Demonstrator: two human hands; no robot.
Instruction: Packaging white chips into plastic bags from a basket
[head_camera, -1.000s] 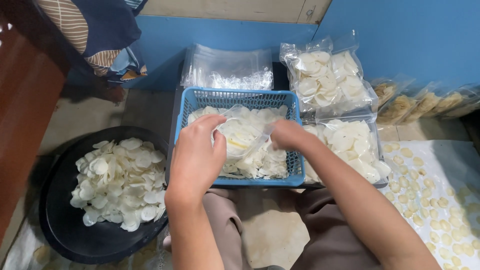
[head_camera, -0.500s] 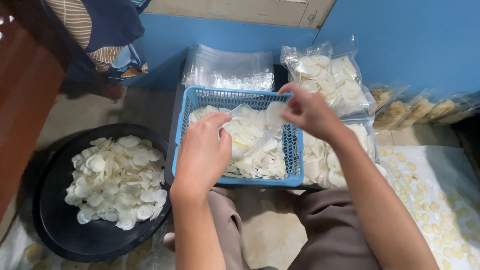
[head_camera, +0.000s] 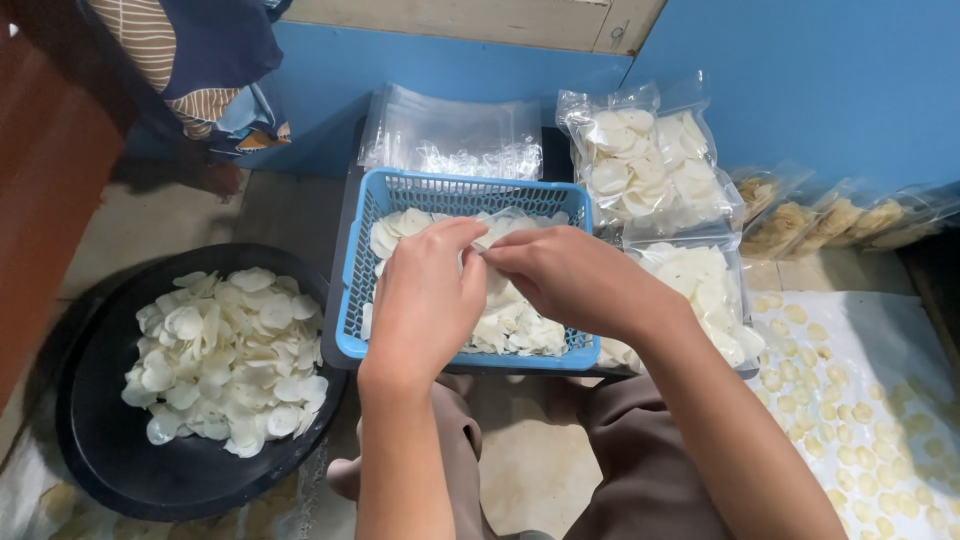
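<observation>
Black tray (head_camera: 120, 450) of white chips at left. Blue basket (head_camera: 352, 270) holds chips. Left hand (head_camera: 425, 305), right hand (head_camera: 570, 275) both pinch clear bag (head_camera: 497, 228) above basket: bagging step; next needs open mouth.

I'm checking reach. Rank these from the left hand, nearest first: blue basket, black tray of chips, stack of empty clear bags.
From the left hand:
1. Blue basket, directly under it.
2. Black tray of chips, at its left.
3. Stack of empty clear bags, behind the basket by the wall.

Right hand (head_camera: 570, 275) dropped back to left hand (head_camera: 425, 300), both pinching clear bag (head_camera: 497, 232).
</observation>
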